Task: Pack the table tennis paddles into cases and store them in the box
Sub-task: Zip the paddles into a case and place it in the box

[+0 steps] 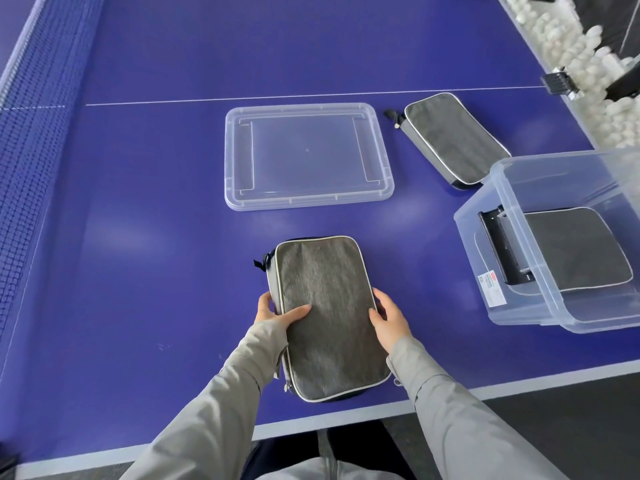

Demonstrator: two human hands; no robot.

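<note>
my left hand (277, 315) and right hand (389, 318) clasp the grey paddle case (329, 278) by its long edges, which suits something i judge light and soft-sided.

blue table (138, 237) | clear lid (308, 157); far case (453, 140); near case (329, 317); clear box (519, 306)

Bright, even, diffuse light. Pale soft sheens lie on the blue table (156, 161) beyond the left grip (273, 311) and the right grip (388, 318). A thin dark shadow edges the case (329, 306) between them. Far from both, straight lines bow, and the white balls (568, 53) far beyond the right grip look washed out and soft.
</note>
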